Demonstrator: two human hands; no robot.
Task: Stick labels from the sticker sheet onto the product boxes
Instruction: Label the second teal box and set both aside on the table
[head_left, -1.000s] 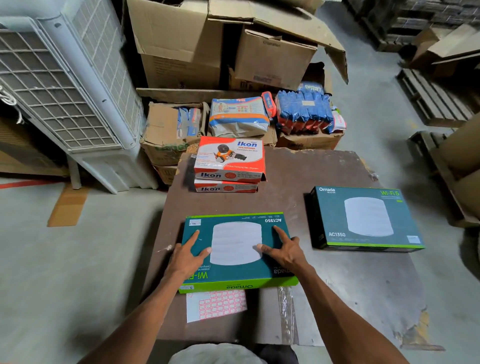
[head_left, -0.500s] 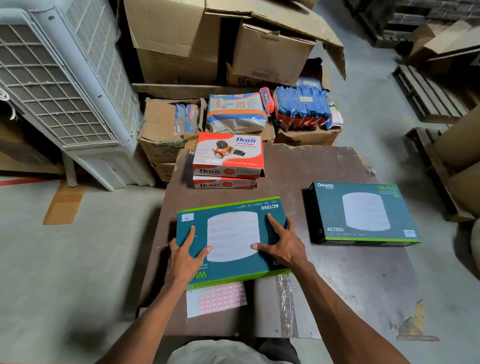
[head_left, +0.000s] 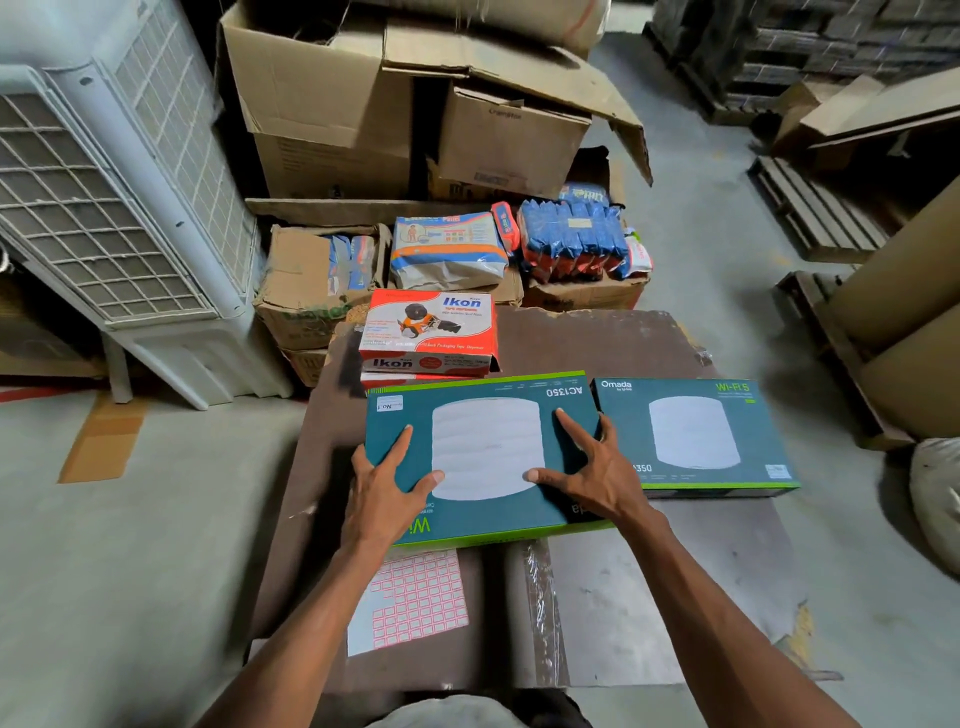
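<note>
A white air cooler (head_left: 119, 208) stands at the left on the concrete floor, and big cardboard cartons (head_left: 395, 104) are stacked behind a brown table (head_left: 649, 587). On smaller cartons in front of them lie plastic-wrapped packs (head_left: 449, 249) and a bundle of blue packets (head_left: 571, 241).

On the table, two teal product boxes are the largest things. The near teal box (head_left: 483, 514) is held by both hands with its print upside down to the wearer; a small white label (head_left: 389, 404) sits on its far left corner. Its right end overlaps the second teal box (head_left: 769, 431), which lies flat at the right.

Just behind the held box are stacked orange-and-white Ikon boxes (head_left: 431, 332).

The left hand (head_left: 384, 493) grips the box's left edge, fingers spread on top and thumb on the printed white disc. The right hand (head_left: 592, 478) rests spread on the top face at the right side; whether it curls round the edge cannot be told.

The sticker sheet (head_left: 410, 603), red-bordered labels on white backing, lies on the table just in front of the held box, beside the left forearm.
</note>
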